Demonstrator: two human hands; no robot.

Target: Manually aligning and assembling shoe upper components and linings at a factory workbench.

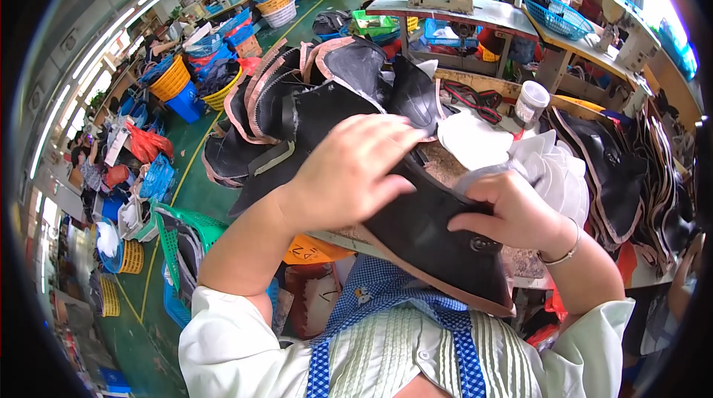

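Observation:
A black boot upper (pixel 434 231) with a pale pinkish edge and a small round metal fitting lies across the bench in front of me. My left hand (pixel 353 168) is over its upper part, fingers stretched out and thumb apart. With the fingers of my right hand (pixel 512 209) curled at its right edge, the thumb presses on the black face. Beside that hand a greyish-white curved piece shows, partly hidden. Several more black uppers (pixel 286 93) are heaped beyond my left hand. White curved stiffener-like pieces (pixel 553 175) lie fanned out by my right hand.
A white lidded tub (pixel 531 103) stands at the back of the bench. More black uppers (pixel 605 175) hang stacked at the right. To the left, a green basket (pixel 178 238) holds material beside the green floor. Sewing tables, colourful baskets and other people are farther off.

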